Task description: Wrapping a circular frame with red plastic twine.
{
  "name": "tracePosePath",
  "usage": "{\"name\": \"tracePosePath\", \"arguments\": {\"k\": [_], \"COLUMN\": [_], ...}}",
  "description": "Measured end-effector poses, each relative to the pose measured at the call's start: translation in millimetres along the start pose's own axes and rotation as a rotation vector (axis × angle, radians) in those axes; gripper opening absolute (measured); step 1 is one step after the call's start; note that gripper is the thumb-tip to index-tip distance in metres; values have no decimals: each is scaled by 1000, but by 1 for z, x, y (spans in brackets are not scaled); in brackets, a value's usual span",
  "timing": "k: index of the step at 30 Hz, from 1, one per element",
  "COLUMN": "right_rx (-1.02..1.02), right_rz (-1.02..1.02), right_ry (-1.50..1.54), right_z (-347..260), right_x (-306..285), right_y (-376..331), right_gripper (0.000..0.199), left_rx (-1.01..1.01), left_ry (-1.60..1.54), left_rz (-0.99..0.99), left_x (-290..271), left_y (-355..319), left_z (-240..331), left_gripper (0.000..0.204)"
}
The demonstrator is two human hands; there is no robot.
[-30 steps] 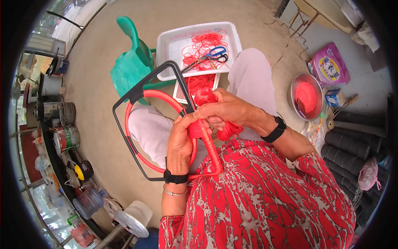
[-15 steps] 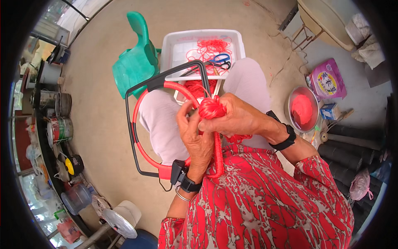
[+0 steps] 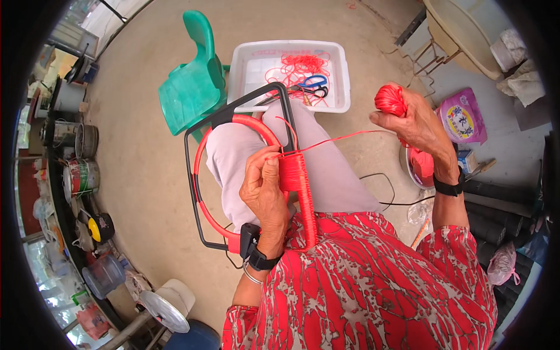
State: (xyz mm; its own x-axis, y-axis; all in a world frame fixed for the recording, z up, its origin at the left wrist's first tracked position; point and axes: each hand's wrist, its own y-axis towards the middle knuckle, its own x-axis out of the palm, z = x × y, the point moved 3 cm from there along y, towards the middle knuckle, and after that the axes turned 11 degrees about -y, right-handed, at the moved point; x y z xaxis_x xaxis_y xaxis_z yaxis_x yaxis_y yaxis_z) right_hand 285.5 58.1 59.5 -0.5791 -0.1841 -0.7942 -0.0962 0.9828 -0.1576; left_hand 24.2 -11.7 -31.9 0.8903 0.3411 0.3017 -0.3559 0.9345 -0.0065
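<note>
Across my lap rests a black metal frame (image 3: 191,185) with a red ring inside it. Its right side carries a tight winding of red cord (image 3: 295,174). At the upper end of that winding my left hand (image 3: 265,189) is closed, thumb and fingers pinching the cord against the frame. Out to the right, my right hand (image 3: 421,125) grips a bundle of red cord (image 3: 390,100). A single strand (image 3: 344,136) runs taut between the bundle and the frame. A short loose end (image 3: 287,123) sticks up beside my left fingers.
Beyond my knees stands a white tray (image 3: 234,76) with tangled red cord (image 3: 304,63) and blue-handled scissors (image 3: 315,81). A green chair (image 3: 189,96) is left of it. At right are a metal bowl (image 3: 405,160) and a purple bag (image 3: 464,116). Shelves with pots line the left.
My right hand has swung out to the right and up with the cord bundle, drawing out a strand. My left hand stays at the frame. My right knee has shifted inward.
</note>
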Motion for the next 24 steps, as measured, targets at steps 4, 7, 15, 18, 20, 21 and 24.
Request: {"name": "tracePosePath", "arguments": {"k": [4,7,15,18,20,21,24], "right_rx": [-69,-180,-399,-464,-299,-309,-254], "right_rz": [-413,-819,-525,-237,-314,-320,-405], "right_ry": [242,362,111,414,651,650,812], "right_z": [-4,-19,-37,-39,-42,-44,-45], "right_x": [36,63,126,152,164,166,167], "right_y": [-25,-45,-23,-1,9,8,5], "right_gripper": [32,23,27,27,26,26,25], "left_rx": [31,-70,-165,-158,-195,-185,-55], "left_ry": [-52,-73,-392,-492,-503,-504,-341], "left_rz": [-7,54,101,72,130,136,183], "left_x": [-4,-3,4,5,-1,-3,-7], "left_y": [0,-3,-19,-29,-32,-32,-31], "left_z": [-4,-6,14,12,5,4,4], "left_gripper": [13,19,17,17,17,17,17]}}
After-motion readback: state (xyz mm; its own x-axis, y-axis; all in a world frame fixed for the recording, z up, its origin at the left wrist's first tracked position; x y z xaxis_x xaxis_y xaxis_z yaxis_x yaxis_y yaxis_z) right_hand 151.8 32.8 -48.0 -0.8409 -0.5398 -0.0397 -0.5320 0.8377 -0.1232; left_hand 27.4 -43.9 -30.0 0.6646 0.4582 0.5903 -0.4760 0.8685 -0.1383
